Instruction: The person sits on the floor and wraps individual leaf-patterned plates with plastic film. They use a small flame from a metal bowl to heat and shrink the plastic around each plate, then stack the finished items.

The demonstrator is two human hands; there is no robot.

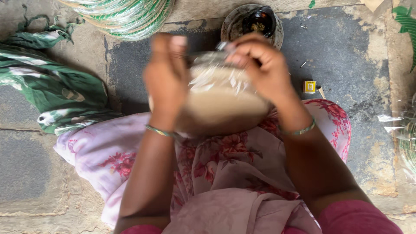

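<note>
I hold a round stack of pale beige discs wrapped in a clear plastic bag (pixel 221 97) above my lap. My left hand (pixel 167 76) grips the bag's left side near its top. My right hand (pixel 260 65) pinches the crinkled plastic at the upper right. Both hands are blurred by motion. Both wrists carry thin green bangles. Under the bag lies my pink flowered garment (pixel 225 169).
A small dark bowl (pixel 252 22) with something black inside sits on the stone floor beyond the bag. A small yellow box (pixel 309 86) lies to the right. Green and white cloth (pixel 52 86) lies at left, a stack of green-striped rings (pixel 125 17) at top, clear plastic (pixel 396 123) at right.
</note>
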